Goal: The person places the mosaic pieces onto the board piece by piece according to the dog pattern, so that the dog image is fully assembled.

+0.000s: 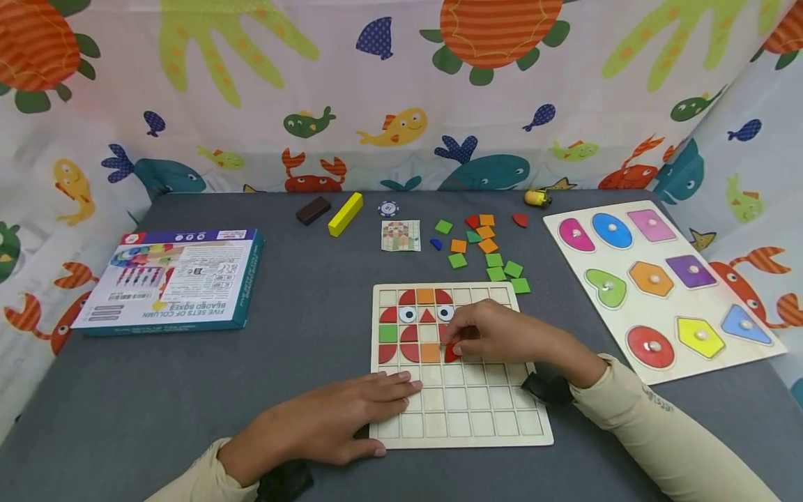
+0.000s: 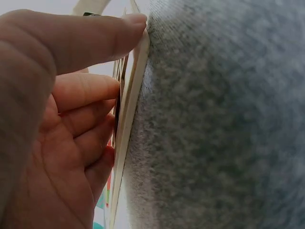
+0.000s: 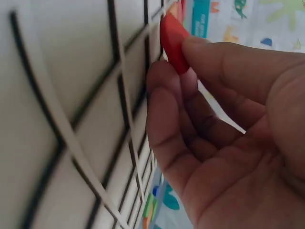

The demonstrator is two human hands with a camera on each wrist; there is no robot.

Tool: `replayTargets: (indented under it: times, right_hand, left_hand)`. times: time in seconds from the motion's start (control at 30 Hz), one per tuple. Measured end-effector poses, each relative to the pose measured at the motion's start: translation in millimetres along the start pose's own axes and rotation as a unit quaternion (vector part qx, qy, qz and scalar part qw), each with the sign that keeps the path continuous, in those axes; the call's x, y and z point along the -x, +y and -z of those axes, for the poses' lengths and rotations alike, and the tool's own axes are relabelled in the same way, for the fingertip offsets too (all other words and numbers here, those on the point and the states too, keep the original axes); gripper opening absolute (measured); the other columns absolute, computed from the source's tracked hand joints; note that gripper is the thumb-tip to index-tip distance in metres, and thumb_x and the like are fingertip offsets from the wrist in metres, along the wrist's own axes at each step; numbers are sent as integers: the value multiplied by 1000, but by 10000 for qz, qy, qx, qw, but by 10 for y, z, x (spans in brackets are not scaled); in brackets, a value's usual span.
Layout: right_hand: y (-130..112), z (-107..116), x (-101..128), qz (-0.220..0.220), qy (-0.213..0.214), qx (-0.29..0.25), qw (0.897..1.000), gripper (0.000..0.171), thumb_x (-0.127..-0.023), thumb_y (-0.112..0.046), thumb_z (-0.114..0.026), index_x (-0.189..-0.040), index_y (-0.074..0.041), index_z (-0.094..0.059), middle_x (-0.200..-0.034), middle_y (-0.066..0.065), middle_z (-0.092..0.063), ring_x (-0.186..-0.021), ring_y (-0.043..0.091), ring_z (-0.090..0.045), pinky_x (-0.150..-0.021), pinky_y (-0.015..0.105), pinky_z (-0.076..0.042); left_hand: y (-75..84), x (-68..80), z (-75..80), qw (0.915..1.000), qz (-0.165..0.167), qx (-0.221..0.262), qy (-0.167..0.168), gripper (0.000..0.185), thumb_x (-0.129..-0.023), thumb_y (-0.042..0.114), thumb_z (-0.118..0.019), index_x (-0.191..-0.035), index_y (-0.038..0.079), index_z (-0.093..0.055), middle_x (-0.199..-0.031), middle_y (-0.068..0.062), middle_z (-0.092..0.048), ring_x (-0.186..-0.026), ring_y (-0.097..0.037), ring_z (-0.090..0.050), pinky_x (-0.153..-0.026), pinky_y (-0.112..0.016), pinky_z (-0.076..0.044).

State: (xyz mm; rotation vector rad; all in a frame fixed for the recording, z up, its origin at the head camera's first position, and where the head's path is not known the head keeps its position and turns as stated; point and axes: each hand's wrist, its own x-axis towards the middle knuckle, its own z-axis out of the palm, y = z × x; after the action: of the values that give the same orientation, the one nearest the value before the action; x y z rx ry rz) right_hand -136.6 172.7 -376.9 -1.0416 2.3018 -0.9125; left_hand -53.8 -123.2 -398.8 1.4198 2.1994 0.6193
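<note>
A pale wooden grid board [image 1: 464, 422] lies on the grey table. Several red, orange and green tiles fill cells in its upper left part, among them a green square [image 1: 387, 334] and two round eye tiles, one being the left eye tile [image 1: 407, 314]. My right hand [image 1: 502, 331] pinches a red curved-edge tile [image 3: 175, 42] between thumb and fingers, at a cell right of the lower orange square [image 1: 429, 353]. My left hand [image 1: 341, 416] rests on the board's lower left edge, fingers extended over the cells and thumb at the side.
Loose green, orange, red and blue tiles lie behind the board, with a green tile [image 1: 458, 261] among them. A picture card [image 1: 401, 236], yellow bar [image 1: 346, 215] and brown bar [image 1: 313, 210] sit farther back. A boxed set [image 1: 176, 279] is left; a shape puzzle board [image 1: 652, 317] is right.
</note>
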Motion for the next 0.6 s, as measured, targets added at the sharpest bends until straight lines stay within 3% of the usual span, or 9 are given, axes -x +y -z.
replayTargets:
  times: [0.27, 0.6]
  right_hand:
    - [-51, -121, -81, 188, 399, 672, 9968, 12, -86, -1, -71, -93, -11, -73, -85, -7, -60, -74, 8, -52, -65, 26, -49]
    - [-127, -167, -50, 167, 316, 1117, 9931, 11, -83, -8, -78, -93, -11, -74, -86, -9, -59, -76, 8, -53, -69, 26, -48]
  left_hand:
    - [-37, 6, -16, 9999, 20, 116, 32, 68, -96, 32, -64, -153, 12, -32, -159, 5, -24, -145, -14, -19, -115, -38, -23]
    - [-34, 4, -10, 9999, 85, 143, -15, 68, -96, 33, -63, -153, 14, -33, -158, 6, -24, -145, -13, -19, -115, -39, -24]
